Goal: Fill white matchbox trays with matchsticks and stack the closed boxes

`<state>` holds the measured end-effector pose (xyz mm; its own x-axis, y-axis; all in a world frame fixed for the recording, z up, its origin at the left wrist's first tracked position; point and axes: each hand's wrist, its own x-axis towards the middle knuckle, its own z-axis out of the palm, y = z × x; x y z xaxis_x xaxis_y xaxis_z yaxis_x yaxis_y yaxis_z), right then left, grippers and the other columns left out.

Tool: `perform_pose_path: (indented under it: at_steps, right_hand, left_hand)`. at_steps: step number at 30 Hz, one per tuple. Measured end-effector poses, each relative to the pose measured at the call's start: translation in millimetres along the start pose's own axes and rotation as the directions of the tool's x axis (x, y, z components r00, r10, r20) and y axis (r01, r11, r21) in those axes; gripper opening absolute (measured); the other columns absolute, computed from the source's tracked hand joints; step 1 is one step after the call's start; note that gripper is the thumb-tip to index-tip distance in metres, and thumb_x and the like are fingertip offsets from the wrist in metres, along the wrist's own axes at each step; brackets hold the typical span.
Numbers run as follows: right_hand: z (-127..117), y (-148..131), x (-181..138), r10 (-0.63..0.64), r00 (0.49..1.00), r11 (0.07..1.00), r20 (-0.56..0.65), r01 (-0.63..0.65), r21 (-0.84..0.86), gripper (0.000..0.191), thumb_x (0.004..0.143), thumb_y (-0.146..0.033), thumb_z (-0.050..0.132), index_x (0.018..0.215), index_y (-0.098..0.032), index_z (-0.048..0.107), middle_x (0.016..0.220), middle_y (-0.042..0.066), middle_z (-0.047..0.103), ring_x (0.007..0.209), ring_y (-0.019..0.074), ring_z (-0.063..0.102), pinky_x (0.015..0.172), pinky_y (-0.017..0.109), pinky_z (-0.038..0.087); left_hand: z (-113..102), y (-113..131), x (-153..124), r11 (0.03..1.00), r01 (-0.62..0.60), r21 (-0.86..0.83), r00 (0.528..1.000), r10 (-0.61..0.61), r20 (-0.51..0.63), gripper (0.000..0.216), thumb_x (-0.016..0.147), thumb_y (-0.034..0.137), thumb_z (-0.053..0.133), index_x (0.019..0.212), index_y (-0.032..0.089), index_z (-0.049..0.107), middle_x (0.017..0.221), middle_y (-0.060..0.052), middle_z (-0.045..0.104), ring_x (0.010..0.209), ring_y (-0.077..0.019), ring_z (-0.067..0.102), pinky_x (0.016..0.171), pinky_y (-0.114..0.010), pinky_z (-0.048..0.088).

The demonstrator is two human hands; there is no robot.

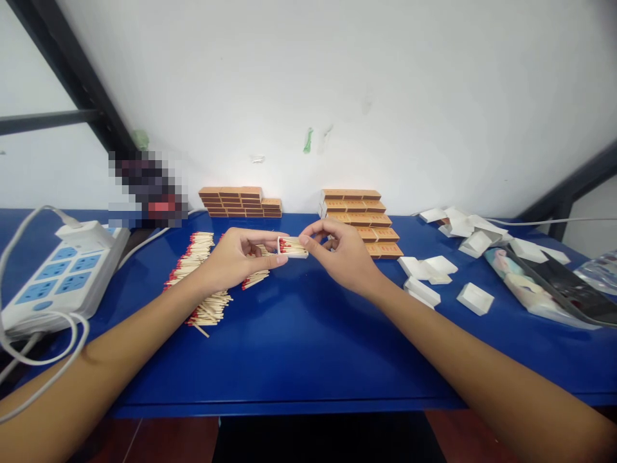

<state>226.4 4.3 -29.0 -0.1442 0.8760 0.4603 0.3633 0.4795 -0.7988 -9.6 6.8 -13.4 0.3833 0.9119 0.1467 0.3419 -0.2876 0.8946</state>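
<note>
The left grip (236, 257) pinches a white tray (296, 254) of red-headed matches (291, 246); the right grip (344, 254) curls at its right end, whether clasping I can't tell.

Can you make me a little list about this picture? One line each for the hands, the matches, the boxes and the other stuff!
Left hand: holds a small white tray
Right hand: at the tray's right end; grip unclear
In the tray: matches, red heads toward the left
Loose matches: piled on the left
Orange-brown boxes: two stacks near the wall
Other white trays: scattered on the right
Power strip: far left, blue sockets
Table: blue
</note>
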Motion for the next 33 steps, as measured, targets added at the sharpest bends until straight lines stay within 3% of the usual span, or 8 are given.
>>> perform_pose_path:
  at_steps: [5, 13, 21, 25, 28, 30, 33]
  right_hand:
    - [-4, -1, 2, 0.093, 0.994, 0.995, 0.060, -0.095, 0.023, 0.027, 0.087, -0.044, 0.079, 0.086, -0.020, 0.069, 0.082, 0.003, 0.069, 0.071, 0.0155, 0.058, 0.065, 0.032, 0.049]
    - [4, 6, -1, 0.155, 0.976, 0.974, 0.150, -0.176, 0.143, 0.047, 0.080, -0.060, 0.085, 0.093, -0.021, 0.061, 0.075, -0.002, 0.063, 0.064, 0.0137, 0.057, 0.057, 0.029, 0.047]
    - [4, 5, -2, 0.192, 0.972, 0.969, 0.138, -0.210, 0.130, 0.042, 0.086, -0.058, 0.079, 0.100, -0.021, 0.064, 0.081, 0.000, 0.063, 0.065, 0.0137, 0.057, 0.058, 0.030, 0.050]
    - [4, 1, -3, 0.166, 0.976, 0.972, 0.140, -0.186, 0.144, 0.040, 0.088, -0.054, 0.077, 0.106, -0.020, 0.066, 0.089, 0.001, 0.063, 0.068, 0.0135, 0.058, 0.060, 0.030, 0.048]
    - [5, -2, -5, 0.130, 0.991, 0.977, 0.042, -0.135, 0.164, 0.036, 0.094, -0.052, 0.071, 0.110, -0.020, 0.065, 0.093, 0.002, 0.065, 0.070, 0.0136, 0.058, 0.063, 0.031, 0.048]
    - [7, -4, -8, 0.052, 0.998, 0.996, -0.028, -0.049, 0.080, 0.025, 0.096, -0.044, 0.071, 0.103, -0.021, 0.066, 0.087, 0.000, 0.063, 0.069, 0.0133, 0.056, 0.064, 0.031, 0.048]
    - [15, -4, -13, -0.147, 0.984, 0.984, 0.102, 0.156, -0.091, 0.009, 0.097, -0.030, 0.069, 0.094, -0.021, 0.068, 0.082, -0.001, 0.061, 0.068, 0.0131, 0.054, 0.067, 0.031, 0.047]
  left_hand:
    - [0, 1, 0, 1.000, -0.011, 0.003, 1.000, 0.011, -0.021, 0.054, 0.077, 0.048, 0.089, 0.121, 0.017, 0.082, 0.085, -0.007, 0.077, 0.060, -0.0137, 0.059, 0.053, -0.026, 0.045]
    - [1, 2, -1, 1.000, -0.014, 0.015, 0.998, 0.013, 0.068, 0.055, 0.079, 0.046, 0.088, 0.127, 0.019, 0.080, 0.085, -0.005, 0.074, 0.054, -0.0104, 0.050, 0.050, -0.027, 0.040]
    - [0, -1, 0, 0.999, -0.036, 0.008, 0.997, 0.035, 0.073, 0.053, 0.079, 0.047, 0.089, 0.125, 0.021, 0.082, 0.092, -0.006, 0.075, 0.063, -0.0123, 0.056, 0.056, -0.027, 0.046]
    - [-3, 0, 1, 0.999, -0.053, -0.003, 0.997, 0.053, 0.047, 0.051, 0.080, 0.045, 0.089, 0.124, 0.020, 0.082, 0.091, -0.007, 0.078, 0.065, -0.0133, 0.060, 0.058, -0.027, 0.048]
    - [-8, 3, 3, 0.997, -0.071, -0.030, 0.997, 0.070, -0.043, 0.054, 0.076, 0.045, 0.093, 0.122, 0.018, 0.082, 0.093, -0.008, 0.079, 0.074, -0.0168, 0.067, 0.066, -0.029, 0.054]
    - [-11, 3, 5, 0.997, -0.076, -0.029, 0.989, 0.072, -0.129, 0.057, 0.072, 0.046, 0.095, 0.119, 0.017, 0.083, 0.100, -0.009, 0.081, 0.084, -0.0199, 0.071, 0.074, -0.031, 0.059]
    - [-14, -3, 9, 0.998, -0.066, 0.010, 0.963, 0.066, -0.260, 0.062, 0.068, 0.050, 0.097, 0.118, 0.017, 0.083, 0.107, -0.011, 0.081, 0.093, -0.0241, 0.073, 0.082, -0.036, 0.062]
